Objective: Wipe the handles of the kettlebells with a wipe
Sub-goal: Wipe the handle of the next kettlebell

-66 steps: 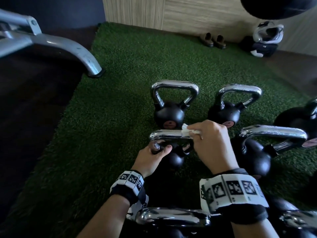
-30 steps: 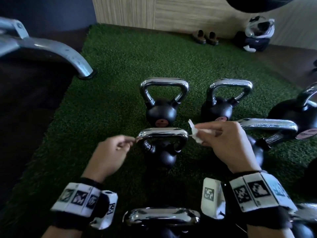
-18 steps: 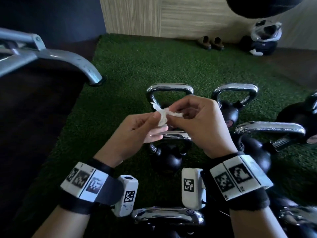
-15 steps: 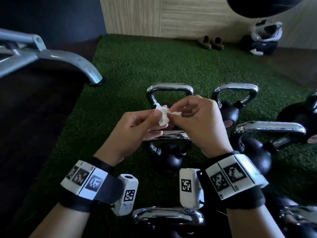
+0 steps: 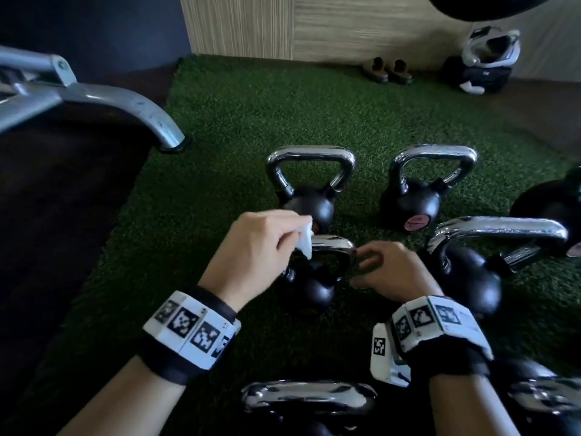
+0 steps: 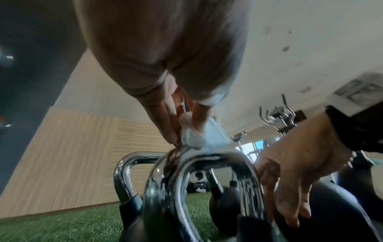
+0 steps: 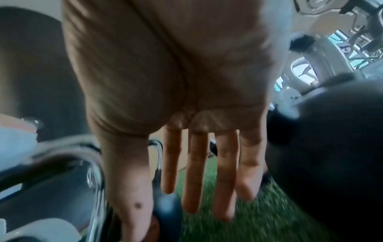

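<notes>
A small black kettlebell (image 5: 311,287) with a chrome handle (image 5: 334,245) stands on the green turf between my hands. My left hand (image 5: 298,234) pinches a crumpled white wipe (image 5: 305,245) and holds it against the left part of that handle. In the left wrist view the wipe (image 6: 191,139) sits on top of the handle (image 6: 238,163). My right hand (image 5: 366,262) is at the handle's right end and holds nothing. In the right wrist view its fingers (image 7: 194,180) hang fairly straight beside the chrome bar (image 7: 95,172).
Two more small kettlebells (image 5: 309,184) (image 5: 421,190) stand behind, a bigger one (image 5: 471,262) to the right, and another handle (image 5: 308,398) is close below me. A grey machine leg (image 5: 125,105) reaches in from the left. Shoes (image 5: 386,70) and a helmet (image 5: 484,51) lie by the far wall.
The wipe went from my right hand to my left hand above the kettlebell. My left hand then came down with it onto the handle, and my right hand dropped to the handle's right end.
</notes>
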`<action>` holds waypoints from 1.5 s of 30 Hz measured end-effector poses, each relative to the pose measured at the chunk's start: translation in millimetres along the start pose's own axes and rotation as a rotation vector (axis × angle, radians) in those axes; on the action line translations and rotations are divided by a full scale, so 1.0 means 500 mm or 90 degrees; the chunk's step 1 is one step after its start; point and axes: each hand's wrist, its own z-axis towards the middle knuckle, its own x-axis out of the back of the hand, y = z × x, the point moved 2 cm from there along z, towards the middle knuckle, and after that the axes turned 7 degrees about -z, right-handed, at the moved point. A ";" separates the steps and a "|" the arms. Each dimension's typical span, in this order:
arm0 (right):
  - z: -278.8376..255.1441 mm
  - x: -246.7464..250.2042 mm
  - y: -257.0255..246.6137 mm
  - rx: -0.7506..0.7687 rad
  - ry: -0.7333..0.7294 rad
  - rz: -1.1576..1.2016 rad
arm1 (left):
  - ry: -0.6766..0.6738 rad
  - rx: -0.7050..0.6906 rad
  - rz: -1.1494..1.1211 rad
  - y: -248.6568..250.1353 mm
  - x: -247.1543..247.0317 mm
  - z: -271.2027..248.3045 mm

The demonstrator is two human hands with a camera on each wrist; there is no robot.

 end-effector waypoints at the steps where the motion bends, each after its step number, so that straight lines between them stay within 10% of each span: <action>1: 0.006 -0.019 0.003 -0.002 -0.018 0.013 | -0.028 -0.007 0.014 -0.002 -0.014 -0.003; 16: 0.006 -0.123 0.013 0.059 0.031 0.184 | 0.094 0.001 -0.093 -0.076 -0.012 -0.094; 22: 0.006 -0.139 0.018 0.059 0.038 0.256 | 0.138 0.226 -0.359 -0.146 -0.032 -0.142; 29: 0.007 -0.146 0.028 0.067 0.041 0.299 | 0.165 0.293 -0.472 -0.154 -0.062 -0.164; 45: -0.027 -0.127 0.061 0.161 -0.060 0.226 | 0.111 0.362 -0.295 -0.197 -0.135 -0.064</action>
